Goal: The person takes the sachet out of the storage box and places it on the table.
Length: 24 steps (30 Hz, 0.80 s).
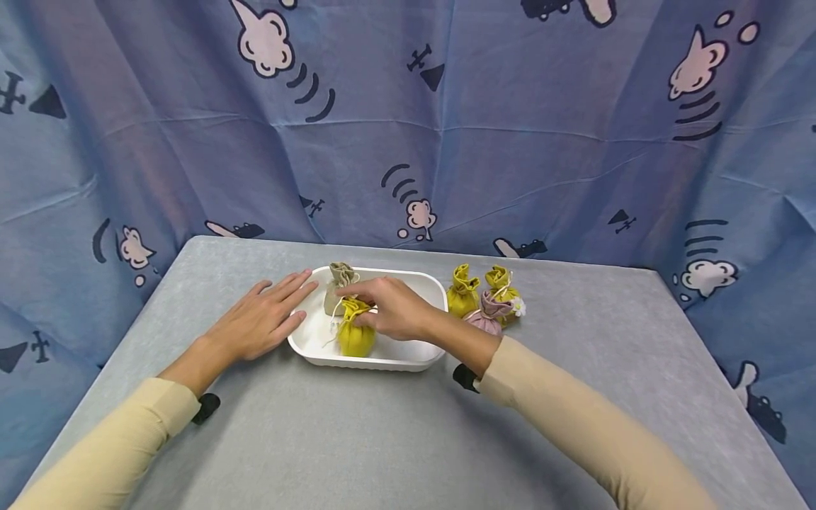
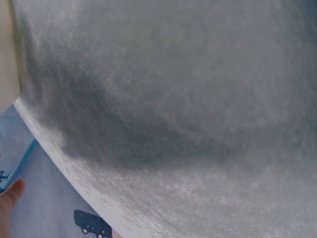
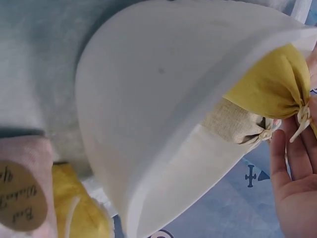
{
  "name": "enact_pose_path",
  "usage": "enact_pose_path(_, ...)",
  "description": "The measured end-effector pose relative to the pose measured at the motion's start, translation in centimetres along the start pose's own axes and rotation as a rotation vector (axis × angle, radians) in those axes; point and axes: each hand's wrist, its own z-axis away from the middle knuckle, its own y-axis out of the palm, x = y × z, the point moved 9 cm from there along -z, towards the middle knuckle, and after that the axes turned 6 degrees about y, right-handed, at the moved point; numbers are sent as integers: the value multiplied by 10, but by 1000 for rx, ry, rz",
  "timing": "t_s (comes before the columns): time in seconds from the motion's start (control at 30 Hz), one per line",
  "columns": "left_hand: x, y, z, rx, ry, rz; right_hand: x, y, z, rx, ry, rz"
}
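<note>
A yellow drawstring pouch [image 1: 355, 340] stands in the front left part of a white tray [image 1: 411, 363], its neck pinched by the thumb and fingers of my right hand [image 1: 397, 309]. Just behind it, in the same tray, is a beige drawstring pouch [image 1: 333, 301], partly covered by the right hand in the head view. The right wrist view shows the tied cords of both pouches. My left hand [image 1: 258, 324] lies with fingers extended at the tray's left rim, holding nothing. In the left wrist view the tabletop [image 2: 198, 89] fills most of the picture.
Right of the tray are two more yellow pouches [image 1: 462, 300] and a pink pouch [image 1: 488, 320] with a round label, seen in the right wrist view; a small white flower [image 1: 519, 307] is beside them. A patterned blue curtain [image 1: 357, 142] hangs behind the grey table [image 1: 306, 439].
</note>
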Motion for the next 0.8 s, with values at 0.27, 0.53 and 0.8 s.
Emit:
enact_pose_path(0.27, 0, 0, 0, 1, 5, -12, -3, -16, 7, -38, 2, -17)
enact_pose_path(0.53, 0, 0, 1, -5, 6, -14, -6, -35, 16, -55, 11, -15)
enact_pose_path(0.8, 0, 0, 0, -10, 10, -11, -12, -58, 26, -64, 26, -49)
